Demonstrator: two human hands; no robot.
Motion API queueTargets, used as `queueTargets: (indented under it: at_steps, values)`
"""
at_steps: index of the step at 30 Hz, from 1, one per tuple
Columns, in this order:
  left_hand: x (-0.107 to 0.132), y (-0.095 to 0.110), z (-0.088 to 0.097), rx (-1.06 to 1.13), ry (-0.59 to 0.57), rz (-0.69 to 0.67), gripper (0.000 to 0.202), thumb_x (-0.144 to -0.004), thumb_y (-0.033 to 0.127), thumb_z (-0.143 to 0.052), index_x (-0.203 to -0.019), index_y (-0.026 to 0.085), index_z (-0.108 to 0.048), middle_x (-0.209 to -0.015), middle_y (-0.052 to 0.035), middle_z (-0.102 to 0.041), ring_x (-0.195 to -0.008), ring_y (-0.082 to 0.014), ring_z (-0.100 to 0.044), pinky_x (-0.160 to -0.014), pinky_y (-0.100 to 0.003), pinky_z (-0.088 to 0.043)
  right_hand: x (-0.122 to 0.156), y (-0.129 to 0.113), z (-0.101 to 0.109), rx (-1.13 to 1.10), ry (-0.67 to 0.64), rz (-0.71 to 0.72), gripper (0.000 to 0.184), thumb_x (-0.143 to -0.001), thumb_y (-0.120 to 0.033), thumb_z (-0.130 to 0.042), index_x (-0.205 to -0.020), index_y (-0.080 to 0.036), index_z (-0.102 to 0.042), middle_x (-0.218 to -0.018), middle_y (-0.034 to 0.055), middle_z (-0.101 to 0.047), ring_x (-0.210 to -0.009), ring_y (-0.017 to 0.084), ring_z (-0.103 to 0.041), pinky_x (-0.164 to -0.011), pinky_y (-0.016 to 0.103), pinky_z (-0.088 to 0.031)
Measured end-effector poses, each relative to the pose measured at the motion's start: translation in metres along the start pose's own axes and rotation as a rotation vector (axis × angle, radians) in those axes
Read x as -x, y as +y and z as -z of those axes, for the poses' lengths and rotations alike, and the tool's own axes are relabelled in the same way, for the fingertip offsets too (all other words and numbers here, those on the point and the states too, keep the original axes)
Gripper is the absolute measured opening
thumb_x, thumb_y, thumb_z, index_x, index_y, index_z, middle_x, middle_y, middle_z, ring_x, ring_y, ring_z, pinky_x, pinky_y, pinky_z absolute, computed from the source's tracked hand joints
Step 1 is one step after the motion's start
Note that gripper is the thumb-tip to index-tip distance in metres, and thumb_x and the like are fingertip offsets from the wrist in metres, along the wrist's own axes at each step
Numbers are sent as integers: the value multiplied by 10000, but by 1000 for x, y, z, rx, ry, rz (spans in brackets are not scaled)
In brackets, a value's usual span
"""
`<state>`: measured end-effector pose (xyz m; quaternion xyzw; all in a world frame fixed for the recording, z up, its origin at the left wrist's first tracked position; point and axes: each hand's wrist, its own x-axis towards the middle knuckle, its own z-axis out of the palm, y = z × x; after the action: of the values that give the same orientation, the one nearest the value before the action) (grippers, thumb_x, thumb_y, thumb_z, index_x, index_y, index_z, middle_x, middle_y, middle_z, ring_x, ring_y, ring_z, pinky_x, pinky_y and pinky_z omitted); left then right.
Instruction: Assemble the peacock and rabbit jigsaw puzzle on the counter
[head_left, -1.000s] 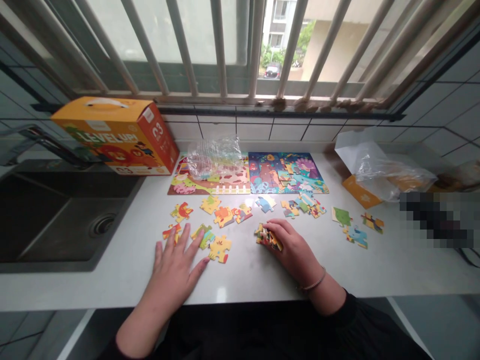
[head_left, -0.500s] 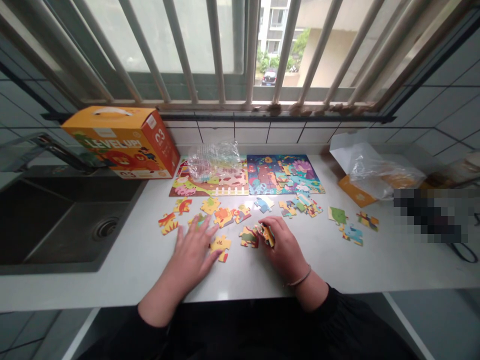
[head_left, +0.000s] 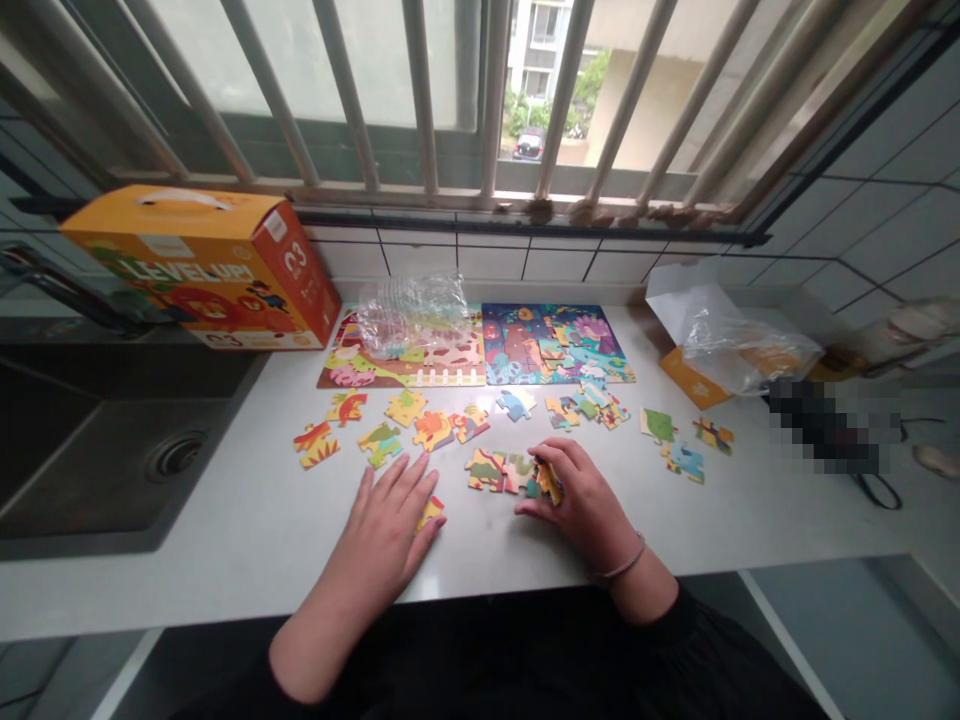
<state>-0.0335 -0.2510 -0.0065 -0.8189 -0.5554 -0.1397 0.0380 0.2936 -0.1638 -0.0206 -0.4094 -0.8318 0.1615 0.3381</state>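
Observation:
My left hand point(head_left: 382, 525) lies flat on the counter with fingers apart, partly covering a yellow puzzle piece point(head_left: 430, 512). Just beyond its fingertips is a green and yellow piece point(head_left: 380, 442). My right hand point(head_left: 589, 500) grips a small stack of puzzle pieces point(head_left: 550, 482) between thumb and fingers; how many is hidden. To the left of that stack, a piece with a green and red picture point(head_left: 486, 469) sits against a paler green piece point(head_left: 517, 474). Farther back lie an orange lion piece point(head_left: 433, 431) and a blue piece point(head_left: 516, 404).
Two assembled picture puzzles point(head_left: 559, 345) lie by the wall, crumpled clear plastic point(head_left: 412, 315) over the left one. An orange box point(head_left: 202, 270) stands beside the sink point(head_left: 142, 450). At right are more pieces point(head_left: 658, 425) and an opened box point(head_left: 694, 375).
My left hand has drawn back from the green piece onto the yellow one. My right hand has shifted slightly right with the stack, and the paler green piece now shows beside the other.

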Motion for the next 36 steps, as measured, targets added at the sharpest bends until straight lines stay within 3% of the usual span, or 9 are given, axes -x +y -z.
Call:
queueTargets:
  at_steps: [5,9,18,23,29,36]
  values:
    - [-40,49,-12,93,-42,-102,525,-1157,452,-489,-1628,234,-570,-1741,-104,-517,-1623,-324,-456,-1404,-623,-205,4,9,3,94,21,-87,641,-950,-594,-842,-1441,-250,-612,-1358,181,-652,-1270,390,-666,-1102,600,-610]
    - [-54,62,-20,109,-74,-109,562,-1148,523,-503,-1626,236,-576,-1716,-103,-551,-1576,-337,-512,-1374,-612,-285,8,17,11,179,16,-152,624,-958,-568,-837,-1451,-251,-623,-1401,187,-654,-1282,409,-655,-1112,639,-595]
    - [-33,36,-11,76,1,-1,435,-1136,398,-515,-1513,251,-676,-1559,-136,-665,-1404,-342,-628,-1284,-616,-419,17,22,31,139,8,-170,498,-1067,-408,-676,-1521,-219,-594,-1510,192,-623,-1419,354,-606,-1223,589,-534]
    - [-25,15,-5,91,20,8,395,-1124,384,-547,-1454,271,-731,-1426,-142,-704,-1294,-341,-653,-1214,-607,-492,23,25,37,163,-9,-165,434,-1048,-341,-678,-1463,-221,-631,-1430,178,-678,-1331,359,-647,-1163,619,-556]
    - [-19,-6,3,129,7,-28,393,-1111,343,-577,-1472,320,-731,-1341,-117,-721,-1268,-327,-668,-1223,-598,-481,26,27,45,97,53,-181,374,-1045,-377,-720,-1394,-254,-666,-1373,158,-692,-1299,341,-662,-1138,589,-579]
    - [-5,-25,6,113,35,-56,419,-1114,372,-571,-1503,254,-671,-1375,-113,-735,-1245,-314,-688,-1191,-522,-484,30,32,54,125,196,-209,304,-1071,-409,-705,-1329,-252,-673,-1327,153,-705,-1282,338,-674,-1126,576,-583]
